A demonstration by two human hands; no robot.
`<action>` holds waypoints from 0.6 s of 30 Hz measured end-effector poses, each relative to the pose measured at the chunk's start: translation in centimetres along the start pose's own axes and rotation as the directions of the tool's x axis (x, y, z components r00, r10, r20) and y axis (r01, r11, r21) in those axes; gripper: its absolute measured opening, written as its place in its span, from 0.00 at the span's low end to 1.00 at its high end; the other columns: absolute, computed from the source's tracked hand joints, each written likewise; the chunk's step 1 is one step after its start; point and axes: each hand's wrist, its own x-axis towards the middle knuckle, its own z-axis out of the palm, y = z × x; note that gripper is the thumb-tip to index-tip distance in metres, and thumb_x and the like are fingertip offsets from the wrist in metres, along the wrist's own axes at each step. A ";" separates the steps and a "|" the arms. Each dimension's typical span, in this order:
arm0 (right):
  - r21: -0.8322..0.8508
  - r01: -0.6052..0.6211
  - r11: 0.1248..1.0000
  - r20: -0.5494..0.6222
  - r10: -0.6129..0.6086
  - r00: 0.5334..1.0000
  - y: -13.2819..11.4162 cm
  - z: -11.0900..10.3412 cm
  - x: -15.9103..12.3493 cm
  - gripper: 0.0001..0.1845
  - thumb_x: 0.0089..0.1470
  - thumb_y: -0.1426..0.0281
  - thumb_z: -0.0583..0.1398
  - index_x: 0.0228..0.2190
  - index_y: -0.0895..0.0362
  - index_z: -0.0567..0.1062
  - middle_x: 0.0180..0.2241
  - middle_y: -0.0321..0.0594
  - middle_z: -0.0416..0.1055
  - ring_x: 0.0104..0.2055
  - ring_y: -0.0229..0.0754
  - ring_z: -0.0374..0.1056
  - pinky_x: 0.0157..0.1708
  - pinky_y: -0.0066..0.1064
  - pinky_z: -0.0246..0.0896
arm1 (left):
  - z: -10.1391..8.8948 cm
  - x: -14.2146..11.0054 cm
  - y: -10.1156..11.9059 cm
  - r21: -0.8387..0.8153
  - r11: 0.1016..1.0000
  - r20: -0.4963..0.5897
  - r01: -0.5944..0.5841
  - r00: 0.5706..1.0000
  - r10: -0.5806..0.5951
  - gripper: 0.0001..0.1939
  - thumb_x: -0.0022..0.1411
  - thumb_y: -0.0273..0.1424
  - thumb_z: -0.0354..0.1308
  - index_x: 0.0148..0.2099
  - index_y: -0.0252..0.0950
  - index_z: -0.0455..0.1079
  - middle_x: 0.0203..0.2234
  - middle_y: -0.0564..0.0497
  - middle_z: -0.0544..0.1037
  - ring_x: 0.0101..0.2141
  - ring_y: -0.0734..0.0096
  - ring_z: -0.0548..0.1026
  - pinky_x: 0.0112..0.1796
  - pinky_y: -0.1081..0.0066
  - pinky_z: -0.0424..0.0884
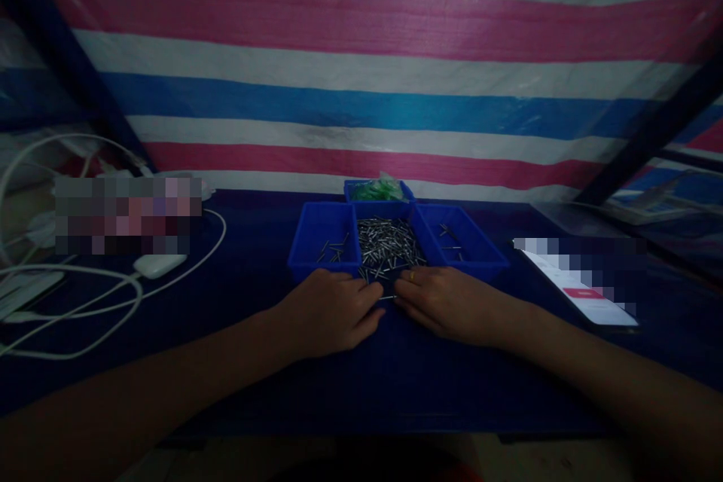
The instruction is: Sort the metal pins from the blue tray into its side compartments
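Many small, shiny metal pins (388, 245) lie in a heap between two blue bins, spilling toward my hands. My left hand (339, 309) rests at the front of the heap, fingers curled and thumb below the forefinger. Facing it is my right hand (446, 301), fingers bent together, with a ring on one finger. A single thin metal pin (387, 297) bridges the small gap between the fingertips of both hands; the fingers partly hide its ends. A few pins lie inside the left blue bin (305, 237) and the right blue bin (486, 245).
Behind the heap, another blue bin (349, 190) holds a green plastic bag (381, 188). A lit phone (599, 305) lies on the blue table (418, 392) at right. White cables (135, 294) and a white case (160, 265) are at left. Striped sheeting (361, 22) hangs behind.
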 end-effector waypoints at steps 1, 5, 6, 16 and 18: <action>-0.001 0.001 1.000 -0.001 -0.001 1.000 0.0 0.0 0.0 0.08 0.56 0.72 0.48 0.30 0.60 0.65 0.28 0.39 0.64 0.29 0.37 0.61 0.32 0.29 0.56 | -0.1 0.0 0.0 -0.009 1.000 0.006 -0.003 1.000 0.003 0.08 0.62 0.33 0.46 0.33 0.35 0.61 0.23 0.53 0.71 0.25 0.70 0.71 0.24 0.72 0.64; 0.003 -0.002 1.000 -0.004 0.002 1.000 0.2 0.1 -0.2 0.08 0.57 0.71 0.49 0.30 0.59 0.65 0.28 0.39 0.64 0.29 0.36 0.61 0.31 0.28 0.56 | -0.2 0.0 0.1 0.008 1.000 0.011 0.001 1.000 -0.001 0.08 0.62 0.30 0.45 0.32 0.35 0.61 0.22 0.54 0.71 0.24 0.71 0.71 0.22 0.73 0.63; 0.006 -0.013 1.000 -0.007 0.013 1.000 0.2 0.1 -0.2 0.08 0.57 0.70 0.49 0.30 0.59 0.65 0.27 0.38 0.64 0.28 0.36 0.61 0.31 0.28 0.56 | -0.2 0.0 0.1 0.016 1.000 0.009 0.003 1.000 -0.003 0.08 0.62 0.30 0.44 0.32 0.35 0.61 0.22 0.54 0.71 0.23 0.71 0.71 0.22 0.73 0.63; -0.032 0.026 0.999 -0.050 -0.028 0.998 0.0 0.3 -0.1 0.09 0.57 0.70 0.48 0.30 0.59 0.65 0.25 0.37 0.64 0.26 0.35 0.60 0.28 0.27 0.54 | 0.2 -0.1 0.0 0.014 1.000 -0.031 0.008 0.999 -0.008 0.10 0.62 0.29 0.43 0.31 0.34 0.62 0.21 0.53 0.71 0.23 0.71 0.71 0.22 0.73 0.63; -0.028 0.024 0.999 -0.058 -0.026 0.998 0.0 0.2 -0.2 0.09 0.57 0.70 0.48 0.30 0.59 0.65 0.25 0.37 0.63 0.26 0.35 0.60 0.28 0.27 0.54 | 0.2 -0.1 0.0 0.004 1.000 -0.025 0.016 1.000 -0.016 0.10 0.62 0.29 0.43 0.31 0.34 0.62 0.21 0.53 0.71 0.23 0.71 0.71 0.23 0.73 0.64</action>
